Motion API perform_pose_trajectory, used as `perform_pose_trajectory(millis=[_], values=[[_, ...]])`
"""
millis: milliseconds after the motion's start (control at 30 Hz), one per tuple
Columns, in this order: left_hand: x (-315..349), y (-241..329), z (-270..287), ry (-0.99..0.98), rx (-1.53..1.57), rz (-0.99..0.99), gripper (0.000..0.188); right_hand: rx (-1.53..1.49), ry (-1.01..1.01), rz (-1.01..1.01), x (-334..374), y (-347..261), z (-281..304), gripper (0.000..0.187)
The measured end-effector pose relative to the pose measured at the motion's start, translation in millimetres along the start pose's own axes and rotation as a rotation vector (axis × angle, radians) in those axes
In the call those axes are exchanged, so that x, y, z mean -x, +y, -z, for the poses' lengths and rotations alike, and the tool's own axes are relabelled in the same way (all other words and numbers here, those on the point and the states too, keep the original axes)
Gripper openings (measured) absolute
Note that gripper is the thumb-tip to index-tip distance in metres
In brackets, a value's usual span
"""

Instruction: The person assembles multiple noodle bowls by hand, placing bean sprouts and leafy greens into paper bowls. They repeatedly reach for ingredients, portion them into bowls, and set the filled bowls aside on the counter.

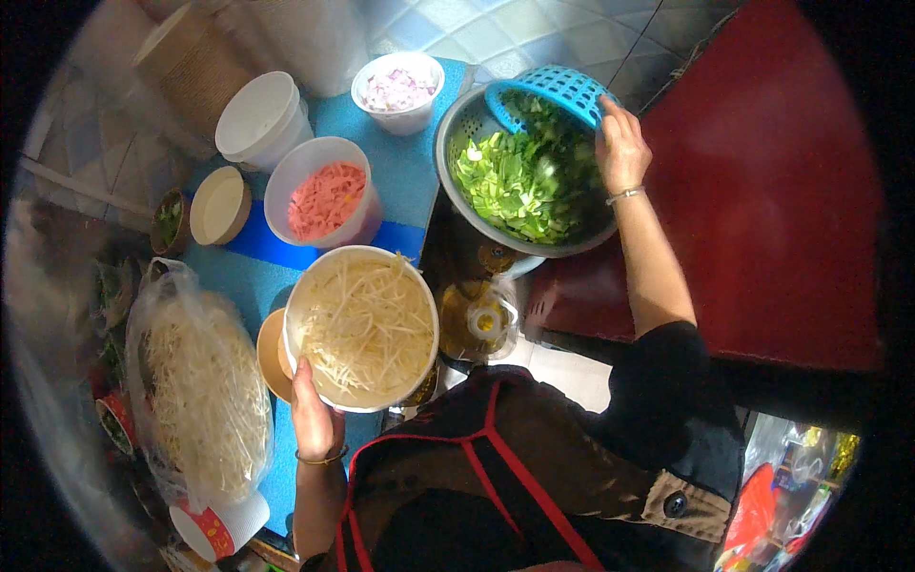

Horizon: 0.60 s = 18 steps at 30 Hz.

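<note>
My left hand [315, 419] is closed on the near rim of a white round tub, its thumb over the edge. Pale bean sprouts [367, 319] fill the tub [431, 348]. At the upper right, my right hand [624, 148] is closed on the rim of a blue plastic colander [562, 84], which is tilted over a large grey metal bowl [457, 208]. Chopped green leaves [515, 186] lie in the bowl; the darker ones beneath the colander look blurred.
On the blue counter [334, 119] stand a tub of pink pieces [329, 202], a tub of chopped onion [398, 91] and empty bowls [221, 205]. A clear bag of bean sprouts [200, 391] lies at left. Near the metal bowl stands an oil bottle [477, 319]; a dark red surface [762, 210] is at right.
</note>
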<state>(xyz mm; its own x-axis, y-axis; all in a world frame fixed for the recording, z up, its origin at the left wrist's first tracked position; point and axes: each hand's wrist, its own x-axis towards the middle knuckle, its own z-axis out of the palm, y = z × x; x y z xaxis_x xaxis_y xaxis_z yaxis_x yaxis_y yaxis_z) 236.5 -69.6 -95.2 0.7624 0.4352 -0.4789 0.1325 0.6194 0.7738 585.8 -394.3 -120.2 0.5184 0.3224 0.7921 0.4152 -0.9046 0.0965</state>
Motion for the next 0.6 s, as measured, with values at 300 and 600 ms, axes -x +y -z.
perform_pose_trajectory(millis=[300, 600], values=[[3, 4, -12, 0.064, -0.059, 0.058, 0.044, -0.052, -0.143, -0.076, 5, -12, 3, 0.029], [0, 1, -10, 0.086, -0.048, 0.058, 0.043, -0.061, 0.091, -0.07, -18, 19, 3, 0.02]])
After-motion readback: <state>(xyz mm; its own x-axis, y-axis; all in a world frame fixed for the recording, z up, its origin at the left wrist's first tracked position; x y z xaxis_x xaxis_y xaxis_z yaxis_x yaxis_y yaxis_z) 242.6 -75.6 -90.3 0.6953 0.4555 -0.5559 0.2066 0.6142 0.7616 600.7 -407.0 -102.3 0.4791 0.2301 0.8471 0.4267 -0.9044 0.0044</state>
